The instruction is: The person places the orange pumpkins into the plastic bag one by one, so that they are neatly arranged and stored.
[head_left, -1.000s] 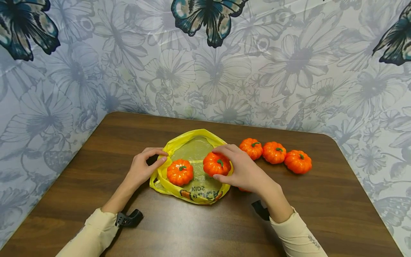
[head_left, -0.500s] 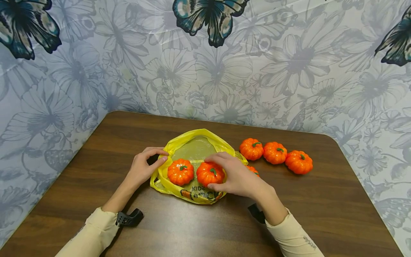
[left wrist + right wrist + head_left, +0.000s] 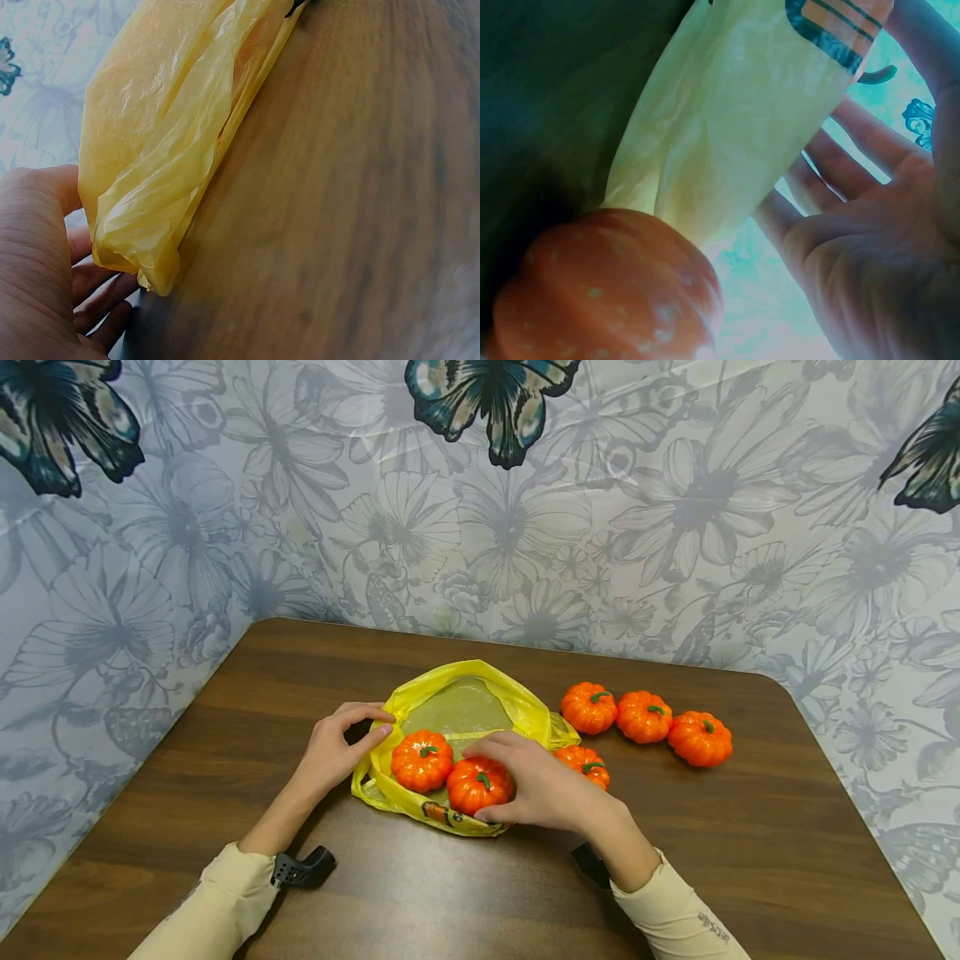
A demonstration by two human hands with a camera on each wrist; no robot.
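Dark brown wooden table with rounded corners (image 3: 750,877) stands against a pale blue flower-and-butterfly patterned backdrop (image 3: 675,510). Crumpled yellow plastic bag with printed lettering (image 3: 457,706) lies on the table near the middle, mouth spread open toward the person. Left hand (image 3: 337,752) sits at the bag's left rim, fingers and thumb curled, pinching the plastic edge; left wrist view shows the yellow plastic (image 3: 165,150) bunched just above the fingers (image 3: 97,300). Right hand (image 3: 540,781) covers the front right part of the bag, fingers curled over a small glossy orange toy pumpkin with green stem (image 3: 477,782), gripping it inside the bag's front edge. A second small orange pumpkin (image 3: 422,760) rests in the bag, just left of the held one, touching or nearly so. A third pumpkin (image 3: 585,764) lies on the table just beside the bag's right side, behind the right hand. Row of three more orange pumpkins (image 3: 645,717) farther right, close together on bare wood.
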